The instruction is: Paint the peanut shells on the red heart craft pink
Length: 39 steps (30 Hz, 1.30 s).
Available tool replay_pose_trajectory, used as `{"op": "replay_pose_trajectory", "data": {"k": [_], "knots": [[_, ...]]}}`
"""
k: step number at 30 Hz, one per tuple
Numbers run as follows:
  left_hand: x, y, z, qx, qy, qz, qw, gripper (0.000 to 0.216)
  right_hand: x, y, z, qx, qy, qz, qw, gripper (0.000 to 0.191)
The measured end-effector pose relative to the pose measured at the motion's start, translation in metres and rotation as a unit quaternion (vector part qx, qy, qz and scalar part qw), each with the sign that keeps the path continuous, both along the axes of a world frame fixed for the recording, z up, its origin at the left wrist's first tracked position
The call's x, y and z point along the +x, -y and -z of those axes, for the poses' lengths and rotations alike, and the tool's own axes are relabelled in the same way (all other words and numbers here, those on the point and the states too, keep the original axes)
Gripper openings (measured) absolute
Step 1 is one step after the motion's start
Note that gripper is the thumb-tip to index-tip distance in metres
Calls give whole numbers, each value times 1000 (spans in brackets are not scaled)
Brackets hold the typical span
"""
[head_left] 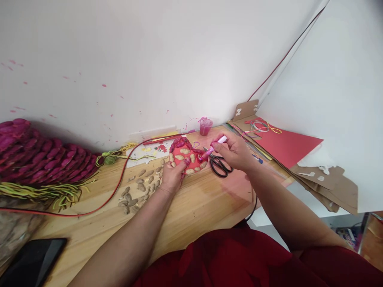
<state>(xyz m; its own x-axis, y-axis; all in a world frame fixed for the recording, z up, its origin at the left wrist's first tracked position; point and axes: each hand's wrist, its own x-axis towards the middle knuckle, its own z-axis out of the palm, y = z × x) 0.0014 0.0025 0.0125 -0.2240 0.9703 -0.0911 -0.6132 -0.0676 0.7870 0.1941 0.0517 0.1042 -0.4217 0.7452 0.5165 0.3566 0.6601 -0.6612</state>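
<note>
My left hand (172,173) holds the near edge of a red round piece (188,156) studded with peanut shells, some of them painted pink, lying on the wooden table (194,203). My right hand (236,151) pinches a pink brush or pen (216,144) with its tip touching the right side of the red piece. Loose peanut shells (139,191) lie just left of my left hand. Black scissors (220,164) rest under my right hand.
A small cup of pink paint (205,126) stands by the wall. A pile of pink-painted shells (38,153) with green strings lies at the left. A red cable (119,181) crosses the table. Red paper (284,144) and cardboard (326,179) lie at the right. A dark device (32,261) sits front left.
</note>
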Motion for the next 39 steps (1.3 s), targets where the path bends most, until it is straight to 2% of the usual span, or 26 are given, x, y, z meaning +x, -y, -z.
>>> {"op": "replay_pose_trajectory", "data": {"k": [5,9,13,30,33,39], "knots": [[0,-1,7,17,-13,-1,1000,48,-6,6,-8,100,32,23,994,10],[0,-2,9,20,-22,-5,1000,50,-6,8,-9,127,72,0,989,12],[0,-3,10,15,-32,-7,999,53,-6,9,-6,158,84,21,984,12],[-1,-2,9,13,-49,-18,999,53,-2,10,0,159,80,24,984,13],[-2,-2,10,10,-74,-14,997,53,-3,10,0,173,72,39,982,11],[-3,-2,14,15,-158,-23,987,48,-12,15,3,189,129,12,973,11]]}}
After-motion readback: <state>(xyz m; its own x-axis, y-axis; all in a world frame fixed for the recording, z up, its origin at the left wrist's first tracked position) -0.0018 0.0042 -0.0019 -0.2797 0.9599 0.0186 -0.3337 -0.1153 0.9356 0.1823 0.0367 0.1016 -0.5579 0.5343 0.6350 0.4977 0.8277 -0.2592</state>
